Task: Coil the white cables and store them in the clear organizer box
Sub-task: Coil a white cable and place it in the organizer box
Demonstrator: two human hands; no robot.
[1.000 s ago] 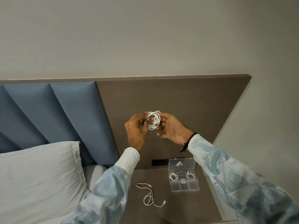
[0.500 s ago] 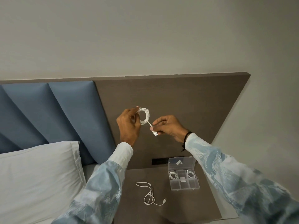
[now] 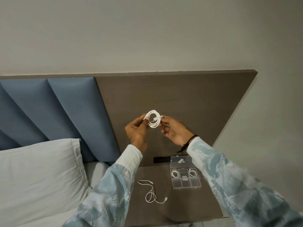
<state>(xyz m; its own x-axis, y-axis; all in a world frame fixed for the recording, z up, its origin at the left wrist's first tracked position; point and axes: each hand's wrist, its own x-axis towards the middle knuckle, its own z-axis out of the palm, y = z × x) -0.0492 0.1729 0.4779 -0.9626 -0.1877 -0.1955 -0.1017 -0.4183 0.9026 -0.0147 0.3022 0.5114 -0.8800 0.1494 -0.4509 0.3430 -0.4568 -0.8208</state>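
A white cable wound into a small coil [image 3: 154, 119] is held up in front of the brown headboard. My left hand [image 3: 136, 130] pinches the coil's left side between thumb and fingers. My right hand [image 3: 174, 130] holds its right side, with the plug end tucked across the loop. Below, on the nightstand [image 3: 188, 205], the clear organizer box [image 3: 186, 183] stands with its lid up; two small coiled cables lie in its back compartments. A loose white cable [image 3: 151, 193] lies uncoiled on the nightstand, left of the box.
A white pillow [image 3: 39, 174] lies on the bed to the left. Blue padded headboard panels [image 3: 54, 112] stand behind it. A dark slot [image 3: 161, 160] sits in the brown headboard panel just above the nightstand.
The loose plug end that my right hand held away from the coil is now drawn in across the loop. Both hands have come together on the coil.
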